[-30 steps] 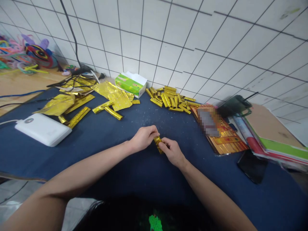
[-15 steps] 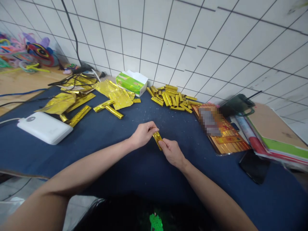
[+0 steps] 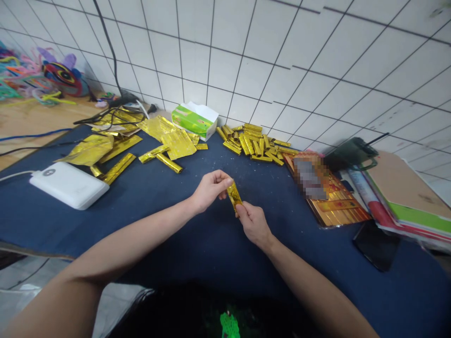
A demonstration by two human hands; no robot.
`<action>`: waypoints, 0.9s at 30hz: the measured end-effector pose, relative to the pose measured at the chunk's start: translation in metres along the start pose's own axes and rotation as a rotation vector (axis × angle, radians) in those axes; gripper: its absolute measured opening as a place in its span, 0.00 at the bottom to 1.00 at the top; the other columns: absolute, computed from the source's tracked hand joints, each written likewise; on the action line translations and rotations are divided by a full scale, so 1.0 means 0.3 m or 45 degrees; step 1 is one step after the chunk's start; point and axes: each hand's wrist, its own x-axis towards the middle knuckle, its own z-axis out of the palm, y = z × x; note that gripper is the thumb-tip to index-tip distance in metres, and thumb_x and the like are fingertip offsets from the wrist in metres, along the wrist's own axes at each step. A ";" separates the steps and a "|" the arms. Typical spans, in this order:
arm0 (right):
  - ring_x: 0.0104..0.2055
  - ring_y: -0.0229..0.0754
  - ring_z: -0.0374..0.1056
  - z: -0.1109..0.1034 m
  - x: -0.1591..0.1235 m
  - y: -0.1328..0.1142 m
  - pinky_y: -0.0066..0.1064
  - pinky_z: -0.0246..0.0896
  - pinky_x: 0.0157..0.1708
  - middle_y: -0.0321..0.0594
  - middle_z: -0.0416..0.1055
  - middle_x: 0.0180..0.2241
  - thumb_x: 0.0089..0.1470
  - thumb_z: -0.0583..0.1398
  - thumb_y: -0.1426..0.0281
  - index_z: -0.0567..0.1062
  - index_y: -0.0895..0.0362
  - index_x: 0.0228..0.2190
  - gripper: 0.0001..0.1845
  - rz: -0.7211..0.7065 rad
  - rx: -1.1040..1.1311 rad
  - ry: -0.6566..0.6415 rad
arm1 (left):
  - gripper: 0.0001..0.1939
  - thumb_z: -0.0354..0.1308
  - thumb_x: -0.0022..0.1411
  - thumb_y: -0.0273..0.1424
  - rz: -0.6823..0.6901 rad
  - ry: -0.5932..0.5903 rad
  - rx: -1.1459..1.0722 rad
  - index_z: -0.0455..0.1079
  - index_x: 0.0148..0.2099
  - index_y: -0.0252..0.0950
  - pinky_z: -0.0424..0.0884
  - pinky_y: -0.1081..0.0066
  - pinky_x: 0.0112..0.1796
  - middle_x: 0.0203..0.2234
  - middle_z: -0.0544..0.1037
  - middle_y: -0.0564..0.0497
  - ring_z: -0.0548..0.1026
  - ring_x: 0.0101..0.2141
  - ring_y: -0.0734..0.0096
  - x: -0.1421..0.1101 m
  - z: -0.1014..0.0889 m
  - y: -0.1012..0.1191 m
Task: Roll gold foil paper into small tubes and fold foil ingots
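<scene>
Both my hands hold one small folded gold foil piece above the blue table cloth. My left hand pinches its upper end. My right hand grips its lower end with closed fingers. A pile of finished gold folded pieces lies at the back near the tiled wall. Loose gold foil sheets and long folded strips are spread at the back left.
A white power bank lies at the left. A green tissue box stands by the wall. A stack of gold and red paper, a black phone, folders and cables are also on the table.
My hands have lifted the gold piece slightly and tilted it more upright. The view has shifted a little; nothing else on the table moved.
</scene>
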 end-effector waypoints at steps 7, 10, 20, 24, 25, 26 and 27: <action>0.16 0.32 0.52 0.004 -0.005 0.006 0.26 0.49 0.19 0.30 0.56 0.14 0.58 0.47 0.61 0.63 0.56 0.20 0.19 0.022 0.075 -0.010 | 0.13 0.63 0.45 0.34 -0.155 -0.187 -0.064 0.63 0.25 0.31 0.60 0.79 0.18 0.15 0.67 0.58 0.63 0.15 0.84 -0.034 0.049 -0.009; 0.15 0.32 0.50 0.004 -0.007 0.006 0.26 0.48 0.18 0.29 0.53 0.13 0.58 0.47 0.60 0.63 0.55 0.20 0.20 0.053 0.133 -0.025 | 0.14 0.63 0.44 0.34 -0.156 -0.091 -0.159 0.62 0.24 0.32 0.57 0.80 0.16 0.14 0.67 0.58 0.62 0.14 0.85 -0.024 0.029 0.006; 0.15 0.31 0.50 0.003 -0.006 0.007 0.25 0.47 0.17 0.29 0.54 0.13 0.58 0.47 0.59 0.63 0.55 0.19 0.20 0.074 0.168 -0.070 | 0.18 0.65 0.42 0.37 -0.134 -0.005 -0.215 0.59 0.22 0.33 0.49 0.82 0.13 0.13 0.65 0.59 0.58 0.11 0.88 -0.008 0.001 0.024; 0.15 0.31 0.51 -0.006 -0.006 0.006 0.25 0.48 0.18 0.30 0.55 0.14 0.58 0.47 0.59 0.62 0.56 0.19 0.20 0.061 0.130 -0.117 | 0.15 0.62 0.47 0.38 -0.116 -0.077 -0.169 0.62 0.24 0.32 0.52 0.81 0.13 0.13 0.66 0.59 0.60 0.11 0.87 0.001 -0.018 0.023; 0.15 0.31 0.51 -0.010 -0.006 0.004 0.25 0.48 0.18 0.30 0.55 0.14 0.58 0.47 0.59 0.63 0.56 0.19 0.20 0.057 0.125 -0.124 | 0.14 0.61 0.48 0.37 -0.105 -0.082 -0.162 0.63 0.24 0.32 0.52 0.81 0.13 0.13 0.66 0.59 0.60 0.11 0.87 0.004 -0.024 0.024; 0.15 0.31 0.51 -0.014 -0.004 0.003 0.25 0.48 0.18 0.30 0.56 0.14 0.58 0.47 0.59 0.63 0.56 0.18 0.21 0.056 0.125 -0.128 | 0.14 0.61 0.48 0.37 -0.099 -0.087 -0.156 0.63 0.24 0.32 0.52 0.81 0.13 0.13 0.67 0.59 0.61 0.11 0.86 0.007 -0.029 0.024; 0.16 0.31 0.51 -0.018 -0.002 0.002 0.25 0.48 0.18 0.30 0.56 0.14 0.58 0.47 0.59 0.63 0.56 0.18 0.21 0.061 0.132 -0.129 | 0.13 0.61 0.49 0.36 -0.098 -0.095 -0.150 0.63 0.24 0.32 0.53 0.81 0.13 0.13 0.67 0.59 0.61 0.11 0.86 0.010 -0.035 0.025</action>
